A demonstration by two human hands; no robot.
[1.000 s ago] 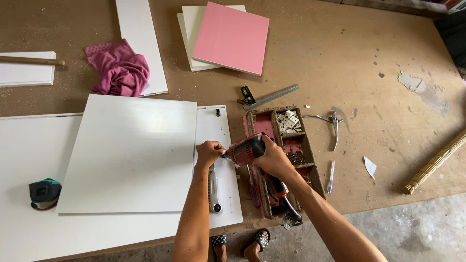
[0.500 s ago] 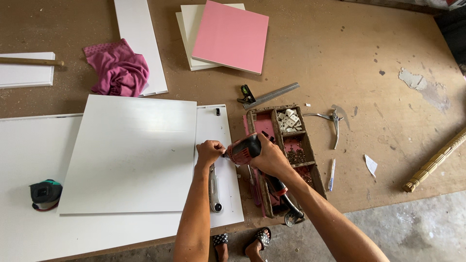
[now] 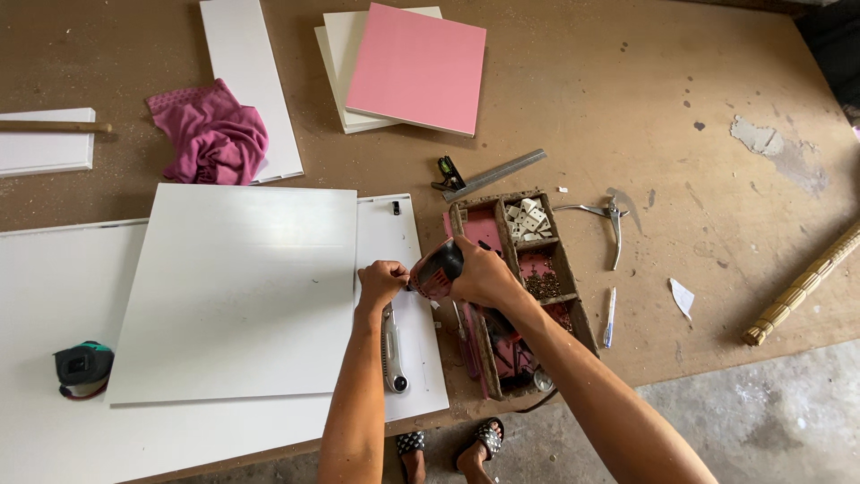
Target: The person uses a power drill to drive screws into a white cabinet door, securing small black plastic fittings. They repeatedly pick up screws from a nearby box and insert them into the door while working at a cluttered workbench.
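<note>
— Where's the drill [image 3: 437, 269]?
— Near the front edge of the table [image 3: 627, 108], over the right edge of the white board [image 3: 237, 291]. The right hand [image 3: 479, 272] is wrapped around its body; its long axis lies roughly level, nose pointing left.
— And the left hand [image 3: 381, 280]?
— Closed in a fist at the drill's nose; what it pinches, I cannot tell. A utility knife [image 3: 392, 350] lies just below.
— Any change from earlier?
— Hardly; both hands stay put beside the parts tray [image 3: 573, 305].

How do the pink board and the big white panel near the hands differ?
The pink board is pink and smaller; the white panel is white and larger. The pink board lies stacked on cream boards far from the hands; the white panel lies on a wider white sheet, beside the left hand. Both lie flat.
</note>
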